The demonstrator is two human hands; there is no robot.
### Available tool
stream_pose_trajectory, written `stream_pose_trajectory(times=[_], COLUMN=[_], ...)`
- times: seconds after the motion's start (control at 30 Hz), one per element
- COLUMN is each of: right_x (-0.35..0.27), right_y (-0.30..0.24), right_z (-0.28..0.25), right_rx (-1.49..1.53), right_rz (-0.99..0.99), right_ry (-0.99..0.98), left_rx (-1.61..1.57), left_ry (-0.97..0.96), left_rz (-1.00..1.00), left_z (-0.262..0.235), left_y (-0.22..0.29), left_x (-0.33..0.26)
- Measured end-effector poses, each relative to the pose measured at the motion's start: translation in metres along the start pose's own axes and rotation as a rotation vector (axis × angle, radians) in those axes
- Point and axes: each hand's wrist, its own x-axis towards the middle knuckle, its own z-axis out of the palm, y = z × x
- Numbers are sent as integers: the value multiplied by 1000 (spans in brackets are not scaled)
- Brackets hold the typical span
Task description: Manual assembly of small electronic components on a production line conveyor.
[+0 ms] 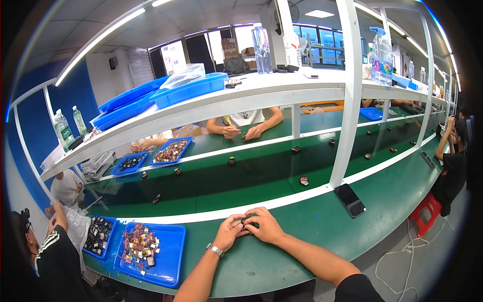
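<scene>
My left hand (229, 232), with a metal watch on its wrist, and my right hand (264, 226) meet above the near green table. Between their fingertips they grip a small black part (245, 221), mostly covered by the fingers, so its exact kind is hidden. Left of my arms lies a blue tray (171, 269), heaped at one side with small parts on red wires with white-and-yellow pieces. Beside it, a second blue tray (111, 220) carries many small black casings.
A dark green conveyor belt (261, 183) bearing several small parts runs beyond a white rail. A phone (350, 200) lies right of my hands, near a white post (347, 100). An overhead white shelf (211, 104) spans the view. Co-workers sit opposite and at both sides; a red stool (426, 214) stands right.
</scene>
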Motion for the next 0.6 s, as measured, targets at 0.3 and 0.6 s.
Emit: stream_pose_trajectory(times=[0.3, 0.6], right_x=[-2, -3], right_y=[12, 7], right_z=[7, 11], right_rx=[170, 140], right_rz=[107, 62], right_ry=[-8, -1], left_rx=[-9, 0], left_ry=[21, 64], left_rz=[-16, 18], left_z=[1, -1], left_y=[-2, -5], left_x=[0, -1])
